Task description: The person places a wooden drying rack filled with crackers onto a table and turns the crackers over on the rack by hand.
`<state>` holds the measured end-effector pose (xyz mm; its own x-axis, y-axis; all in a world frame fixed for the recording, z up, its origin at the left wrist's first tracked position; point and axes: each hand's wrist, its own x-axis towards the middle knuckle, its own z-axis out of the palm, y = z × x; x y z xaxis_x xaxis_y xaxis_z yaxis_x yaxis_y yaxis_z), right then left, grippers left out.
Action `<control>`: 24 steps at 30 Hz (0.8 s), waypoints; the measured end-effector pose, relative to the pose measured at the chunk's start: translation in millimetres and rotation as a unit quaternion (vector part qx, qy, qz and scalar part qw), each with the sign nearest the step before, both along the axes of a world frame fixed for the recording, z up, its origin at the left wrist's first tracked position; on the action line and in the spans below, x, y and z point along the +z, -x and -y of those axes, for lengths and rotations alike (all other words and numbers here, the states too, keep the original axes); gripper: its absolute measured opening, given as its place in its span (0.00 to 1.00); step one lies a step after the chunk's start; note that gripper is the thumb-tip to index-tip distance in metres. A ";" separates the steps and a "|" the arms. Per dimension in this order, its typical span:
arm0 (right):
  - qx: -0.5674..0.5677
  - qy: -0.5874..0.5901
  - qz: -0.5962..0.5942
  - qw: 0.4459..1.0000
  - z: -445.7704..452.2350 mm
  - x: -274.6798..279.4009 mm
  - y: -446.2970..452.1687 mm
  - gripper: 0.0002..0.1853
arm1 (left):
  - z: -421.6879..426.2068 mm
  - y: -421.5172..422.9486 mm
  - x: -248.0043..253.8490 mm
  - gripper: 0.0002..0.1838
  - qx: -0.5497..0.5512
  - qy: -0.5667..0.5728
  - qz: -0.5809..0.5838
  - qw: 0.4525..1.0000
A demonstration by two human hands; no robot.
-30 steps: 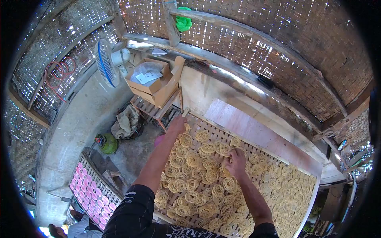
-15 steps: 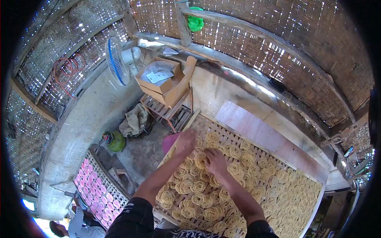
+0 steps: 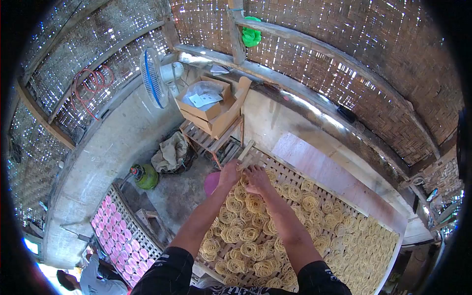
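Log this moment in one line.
left hand: at woven tray edge | right hand: beside it, over coiled nests | grip: unclear

A big woven tray (image 3: 256,158) fills the lower middle and lower right of the frame. Many round, curly yellow nests (image 3: 263,268) lie on it, close together, some touching.

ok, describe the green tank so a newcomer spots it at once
Find the big slatted tray of coiled yellow nests, then look left to the floor. Just beyond the limp beige sack sits a squat, rounded tank. Its green body separates it from the sack.
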<state>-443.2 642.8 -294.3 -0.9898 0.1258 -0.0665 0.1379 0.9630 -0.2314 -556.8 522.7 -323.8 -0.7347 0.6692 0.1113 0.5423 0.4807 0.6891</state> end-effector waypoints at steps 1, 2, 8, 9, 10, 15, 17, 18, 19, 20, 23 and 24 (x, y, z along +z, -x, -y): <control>0.002 0.004 0.007 1.000 -3.7 -0.2 -0.2 0.32 | -1.4 4.2 0.7 0.15 0.032 -0.043 -0.022 0.998; 0.003 0.010 0.015 1.000 -6.2 -1.4 -1.6 0.32 | -1.3 8.3 0.9 0.14 0.063 -0.085 -0.042 0.994; 0.122 -0.062 -0.021 0.990 -7.7 -8.4 -4.3 0.29 | 3.5 4.4 34.2 0.12 0.117 -0.138 -0.079 0.980; 0.126 -0.065 -0.016 0.990 -6.8 -4.3 -3.4 0.28 | 4.7 3.9 30.8 0.11 0.102 -0.136 -0.100 0.980; 0.132 -0.069 -0.011 0.989 -6.6 0.0 -1.5 0.28 | 4.9 2.9 27.0 0.11 0.105 -0.126 -0.104 0.981; 0.143 -0.065 -0.012 0.988 -10.2 -6.7 10.7 0.22 | 7.9 -8.7 18.7 0.08 0.087 -0.107 -0.134 0.981; 0.171 -0.089 -0.022 0.981 -13.7 -1.7 5.5 0.18 | 10.8 -13.9 16.9 0.09 0.098 -0.094 -0.100 0.986; 0.170 -0.086 -0.047 0.981 -14.9 -5.6 6.0 0.17 | 10.9 -14.5 16.9 0.09 0.103 -0.089 -0.085 0.987; 0.170 -0.082 -0.074 0.979 -15.2 -13.2 7.6 0.16 | 11.2 -14.5 13.2 0.09 0.110 -0.096 -0.091 0.985; 0.170 -0.078 -0.102 0.977 -17.0 -20.1 10.6 0.14 | 11.8 -13.7 9.9 0.09 0.117 -0.103 -0.098 0.983; 0.157 -0.067 -0.041 0.985 -13.3 -1.7 15.1 0.14 | 13.3 -12.8 13.3 0.08 0.126 -0.085 -0.092 0.984; 0.172 -0.067 -0.020 0.983 -17.3 -4.8 21.4 0.14 | 12.4 -12.1 15.1 0.08 0.127 -0.074 -0.086 0.985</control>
<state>-464.6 660.1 -299.1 -0.9769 -0.2113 -0.0317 -0.2073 0.9733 -0.0988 -544.6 510.2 -308.7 -0.8387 0.4325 0.3310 0.5314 0.5169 0.6712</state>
